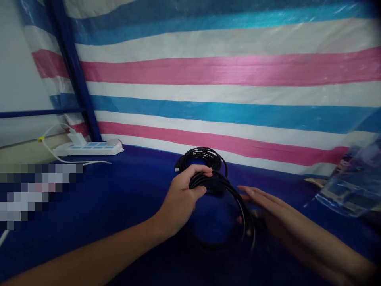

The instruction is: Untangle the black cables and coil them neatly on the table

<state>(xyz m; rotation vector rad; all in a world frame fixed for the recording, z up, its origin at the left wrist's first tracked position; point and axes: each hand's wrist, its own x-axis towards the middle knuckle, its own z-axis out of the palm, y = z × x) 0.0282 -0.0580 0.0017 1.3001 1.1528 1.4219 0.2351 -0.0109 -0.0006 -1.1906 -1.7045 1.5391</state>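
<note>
My left hand [183, 194] is closed around the top left of a coil of black cable [242, 204], its thumb in front and its fingers over the top. The loops hang down to the right, the lower ones dark and blurred. At the coil's right side is my right hand [268, 206], partly smeared by motion. Its upper fingers stretch forward beside the cable, while lower fingertips show inside the loop, curled round the strands. Just behind lies another black cable coil [205, 153] on the blue surface, a USB plug [176, 169] at its left edge.
A white power strip [89, 149] with a charger [77, 138] and white cord stands at the back left. Clear plastic packaging [351, 186] lies at the right. Striped plastic sheeting [226, 71] closes off the back, beside a blue post [71, 67]. Pixelation hides an area at left.
</note>
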